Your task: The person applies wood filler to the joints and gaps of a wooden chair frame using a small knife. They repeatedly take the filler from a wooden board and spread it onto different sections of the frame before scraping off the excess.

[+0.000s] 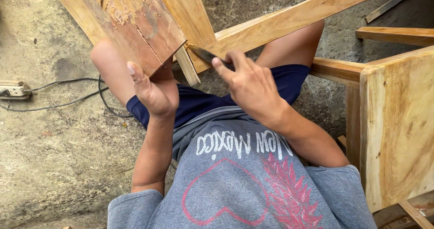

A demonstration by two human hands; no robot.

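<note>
The person sits on the concrete floor [54, 165] with knees raised, wearing a grey printed shirt [244, 184] and dark blue shorts [194, 102]. The left hand [153, 91] is wrapped around the lower corner of a reddish-brown wooden board [135, 21], thumb up along its edge, gripping it so that it stands tilted toward 11 o'clock. Dried pale glue or filler [120, 3] is smeared over the board's upper face. The right hand [251, 86] is closed around a dark, narrow blade-like tool [205, 55]; its tip points toward 10 o'clock and meets the spot where the board touches a thin light wooden strip [187, 66]. Behind the tool, at 12 to 1 o'clock, a long pale wooden rail [289, 23] runs diagonally. At 3 o'clock stands part of an unfinished pale wooden furniture frame [398, 125]. At 9 o'clock, well apart from the hands, a power strip [13, 90] lies on the floor with a black cable [72, 82] trailing toward the person's left leg.
</note>
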